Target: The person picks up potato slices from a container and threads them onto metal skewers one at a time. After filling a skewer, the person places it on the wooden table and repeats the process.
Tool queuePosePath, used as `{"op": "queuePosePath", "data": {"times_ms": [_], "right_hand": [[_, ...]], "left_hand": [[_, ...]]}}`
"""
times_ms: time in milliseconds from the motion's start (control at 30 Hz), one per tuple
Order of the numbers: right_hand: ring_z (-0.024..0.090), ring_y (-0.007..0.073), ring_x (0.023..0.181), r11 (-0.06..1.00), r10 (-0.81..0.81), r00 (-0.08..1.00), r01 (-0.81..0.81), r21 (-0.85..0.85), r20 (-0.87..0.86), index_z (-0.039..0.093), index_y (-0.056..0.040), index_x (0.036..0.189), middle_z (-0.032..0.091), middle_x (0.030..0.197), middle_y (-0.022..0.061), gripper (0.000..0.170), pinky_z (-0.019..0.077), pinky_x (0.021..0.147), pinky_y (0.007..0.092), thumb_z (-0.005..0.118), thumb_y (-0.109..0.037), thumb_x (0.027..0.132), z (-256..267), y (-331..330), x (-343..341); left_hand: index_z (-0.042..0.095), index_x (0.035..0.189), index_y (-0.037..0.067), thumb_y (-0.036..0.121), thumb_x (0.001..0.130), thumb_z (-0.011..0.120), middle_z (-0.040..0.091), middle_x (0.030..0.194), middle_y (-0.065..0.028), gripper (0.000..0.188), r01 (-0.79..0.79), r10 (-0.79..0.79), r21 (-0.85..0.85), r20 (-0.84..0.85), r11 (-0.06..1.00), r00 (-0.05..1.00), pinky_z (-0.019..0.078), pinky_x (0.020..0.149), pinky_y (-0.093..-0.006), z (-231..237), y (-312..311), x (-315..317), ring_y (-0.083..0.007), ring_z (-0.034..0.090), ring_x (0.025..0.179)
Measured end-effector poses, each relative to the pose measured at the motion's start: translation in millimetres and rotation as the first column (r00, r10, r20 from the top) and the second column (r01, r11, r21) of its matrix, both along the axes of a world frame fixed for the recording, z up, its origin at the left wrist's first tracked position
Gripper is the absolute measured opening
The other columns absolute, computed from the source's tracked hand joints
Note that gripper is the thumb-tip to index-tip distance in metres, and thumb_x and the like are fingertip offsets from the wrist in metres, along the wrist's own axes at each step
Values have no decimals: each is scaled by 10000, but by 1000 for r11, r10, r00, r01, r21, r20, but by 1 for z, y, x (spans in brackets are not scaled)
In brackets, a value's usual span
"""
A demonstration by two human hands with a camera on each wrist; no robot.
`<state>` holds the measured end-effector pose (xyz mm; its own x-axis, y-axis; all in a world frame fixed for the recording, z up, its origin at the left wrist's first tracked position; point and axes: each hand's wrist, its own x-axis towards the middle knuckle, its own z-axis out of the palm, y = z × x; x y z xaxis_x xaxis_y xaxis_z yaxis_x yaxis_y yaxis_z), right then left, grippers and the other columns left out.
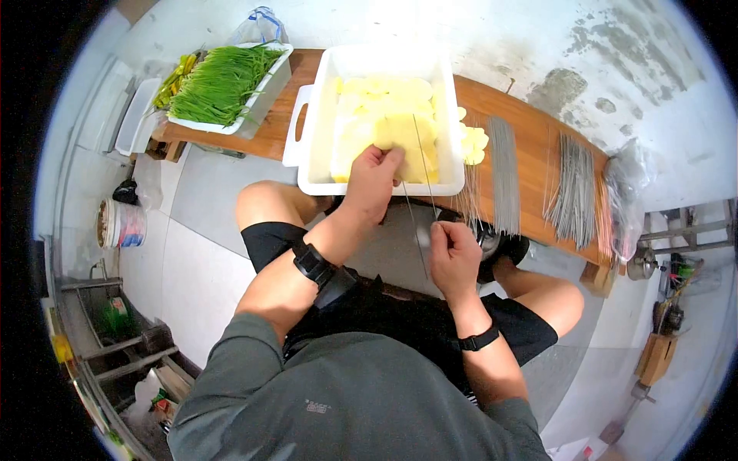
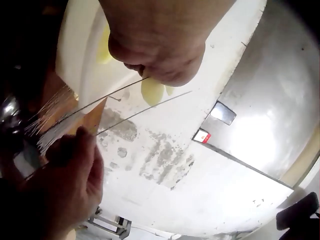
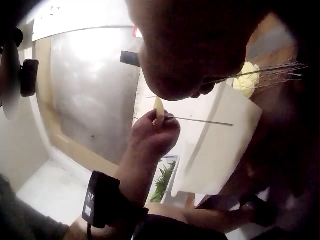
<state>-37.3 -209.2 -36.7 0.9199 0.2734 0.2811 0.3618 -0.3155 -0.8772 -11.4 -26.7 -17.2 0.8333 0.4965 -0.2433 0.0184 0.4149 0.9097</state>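
My left hand pinches a thin, pale yellow potato slice over the near side of a white tub. A thin metal skewer runs out from the slice and the left fingers, its lower end pointing toward my lap. My right hand, lower and to the right, pinches a second metal skewer between thumb and fingers. That skewer's tip reaches up past the left hand, across the tub in the head view. Many potato slices lie inside the tub. The left fingers partly hide the held slice.
Right of the tub, a small pile of slices and bundles of skewers lie on the wooden table. A tray of green chives stands at left. A clear plastic bag hangs at the table's right end.
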Motion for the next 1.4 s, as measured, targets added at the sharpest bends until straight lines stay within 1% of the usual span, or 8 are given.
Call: {"op": "queuePosePath", "data": {"times_ms": [300,400,467,1000,1067,1200,1267,1400], "right_hand": [[681,313,873,972,183,981,-191,-139,-64,628,-16,1144,671,972,209,285,531,749,333,627,-75,866,-2,-9,-13],[605,132,662,980,174,984,-170,-100,41,636,43,1089,658,775,165,224,481,628,254,619,-51,887,-3,-8,-14],[686,318,868,977,174,982,-181,-109,-71,646,-13,1107,672,957,213,252,539,748,331,626,-68,861,-4,-10,-15],[681,323,783,975,153,986,-161,-153,-58,660,-33,1083,661,875,211,234,533,675,341,623,-76,857,-3,-12,-17],[653,165,673,980,149,989,-150,-133,-19,649,43,1044,669,782,198,192,494,633,264,615,-63,887,-4,-12,-18],[640,143,670,981,144,989,-146,-129,-29,650,47,1042,668,775,191,192,489,628,259,613,-59,887,-3,-12,-19],[681,325,757,978,140,984,-154,-138,-106,661,-21,1075,657,855,216,226,527,659,334,596,-69,863,-1,-13,-20],[684,316,744,982,129,984,-145,-120,-126,662,-20,1069,653,839,218,225,521,646,329,592,-71,861,0,-12,-22]], "left_hand": [[574,1064,30,171,950,533,635,878,-6,186,-29,23,47,117,999,993,424,604,-235,10,32,13,-69,548,712],[567,1081,34,165,959,513,638,879,-4,187,-20,10,69,135,997,991,428,601,-238,11,35,13,-70,554,712],[567,1084,37,162,962,506,639,877,-2,185,-18,6,78,152,997,988,430,598,-239,11,38,15,-69,555,711],[511,1243,-13,99,977,456,620,1161,-93,294,-25,9,92,171,995,985,500,887,-311,7,37,22,-167,615,1010],[508,1245,-14,97,977,456,620,1161,-95,295,-21,4,96,178,995,984,500,888,-312,8,37,21,-166,614,1011],[528,1205,-3,109,978,468,631,1056,-53,261,-26,1,113,209,993,978,481,788,-268,8,35,21,-111,592,899],[551,1165,6,120,978,483,646,949,-10,230,-37,15,96,223,995,975,464,686,-230,8,33,22,-59,572,783],[543,1184,-3,110,974,489,643,1019,-33,244,-53,8,226,195,973,981,475,772,-249,10,32,19,-90,589,874]]}}
